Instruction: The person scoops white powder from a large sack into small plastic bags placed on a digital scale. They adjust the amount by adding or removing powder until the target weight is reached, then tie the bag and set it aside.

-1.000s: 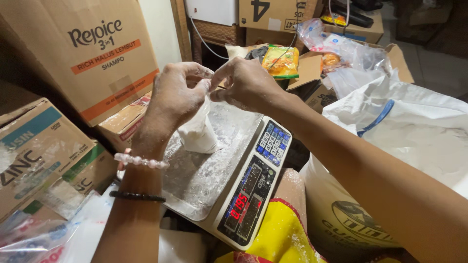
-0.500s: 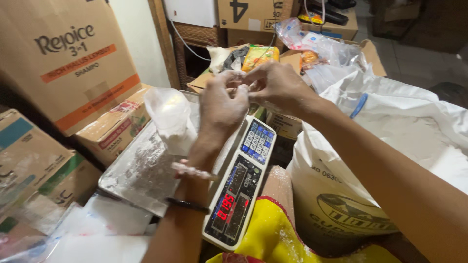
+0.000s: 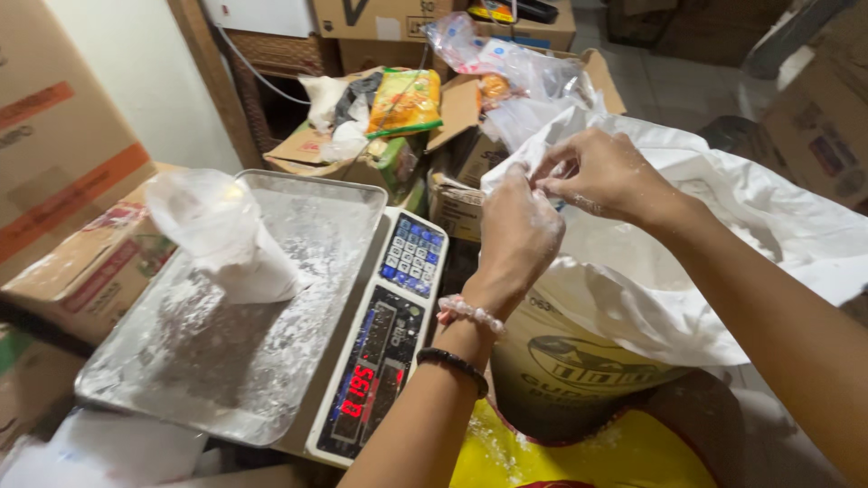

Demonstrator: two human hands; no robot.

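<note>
A clear plastic bag of white powder point(image 3: 226, 244) stands untied on the powder-dusted metal tray point(image 3: 298, 352) of a digital scale point(image 3: 384, 361), whose red display is lit. Neither hand touches it. My left hand point(image 3: 520, 226), dusted white and wearing a bead bracelet and a dark band, is raised over the big open white sack point(image 3: 651, 298) to the right of the scale. My right hand point(image 3: 601, 172) meets it there. The fingertips of both pinch the thin white plastic edge at the sack's mouth.
Cardboard boxes point(image 3: 81, 226) stack up at the left, beside the tray. Behind the scale an open box point(image 3: 362, 145) holds snack packets and plastic bags. More boxes point(image 3: 814, 126) stand at the far right. A yellow cloth point(image 3: 579, 452) lies below the sack.
Both hands have let go of the plastic bag's top and moved right to the sack's mouth. The bag now stands by itself on the tray. The view has swung right.
</note>
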